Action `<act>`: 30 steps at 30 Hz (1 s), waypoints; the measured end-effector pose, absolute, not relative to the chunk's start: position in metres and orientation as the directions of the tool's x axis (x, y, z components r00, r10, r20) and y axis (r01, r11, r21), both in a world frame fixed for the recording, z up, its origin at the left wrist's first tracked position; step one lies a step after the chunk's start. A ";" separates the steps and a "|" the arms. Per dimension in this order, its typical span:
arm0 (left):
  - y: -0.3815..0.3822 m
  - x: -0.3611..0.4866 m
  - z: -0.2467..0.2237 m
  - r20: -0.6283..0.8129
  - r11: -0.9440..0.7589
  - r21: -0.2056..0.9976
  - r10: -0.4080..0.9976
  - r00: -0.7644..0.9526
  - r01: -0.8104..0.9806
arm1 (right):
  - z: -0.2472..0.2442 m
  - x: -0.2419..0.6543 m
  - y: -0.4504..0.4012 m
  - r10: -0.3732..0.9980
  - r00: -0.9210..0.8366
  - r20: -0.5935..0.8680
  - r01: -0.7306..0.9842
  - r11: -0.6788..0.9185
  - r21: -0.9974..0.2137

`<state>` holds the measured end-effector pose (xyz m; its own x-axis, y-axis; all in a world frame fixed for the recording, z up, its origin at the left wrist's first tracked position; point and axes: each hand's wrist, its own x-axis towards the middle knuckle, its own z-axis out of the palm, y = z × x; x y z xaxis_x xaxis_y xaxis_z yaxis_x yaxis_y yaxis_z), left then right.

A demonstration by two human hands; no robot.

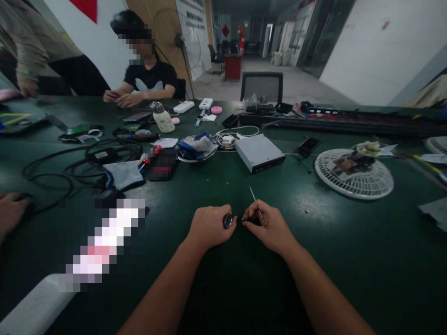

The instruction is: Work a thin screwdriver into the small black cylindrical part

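Left hand point(208, 228) grips dark round part point(227, 221), probably light, stiff, slick, best held by sides; right hand point(272, 225) holds tiny dark piece point(244, 220), likely droppable, plus screwdriver point(262, 217); all over table point(349, 251).

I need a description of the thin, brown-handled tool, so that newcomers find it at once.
Over the dark green table, find the bare right hand. It holds a thin tool with a brownish handle and slim metal shaft pointing away from the person. That shaft distinguishes it from the small black piece in that hand.
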<state>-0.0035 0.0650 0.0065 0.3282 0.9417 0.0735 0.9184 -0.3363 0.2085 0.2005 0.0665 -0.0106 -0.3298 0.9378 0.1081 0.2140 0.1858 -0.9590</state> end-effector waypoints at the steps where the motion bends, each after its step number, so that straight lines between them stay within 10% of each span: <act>1: 0.065 -0.003 0.007 0.081 -0.333 0.218 0.943 0.323 0.917 | -0.010 0.200 0.067 0.944 -0.315 0.099 0.169 0.158 -0.973; 20: 0.050 -0.003 0.015 0.292 -0.331 0.334 0.927 0.237 0.883 | -0.019 0.200 0.072 0.977 -0.184 0.109 -0.236 0.064 -0.970; 30: -0.059 0.058 0.123 0.601 -0.724 0.273 0.642 0.475 0.634 | -0.015 0.199 0.067 0.970 -0.155 0.185 -0.297 0.133 -0.946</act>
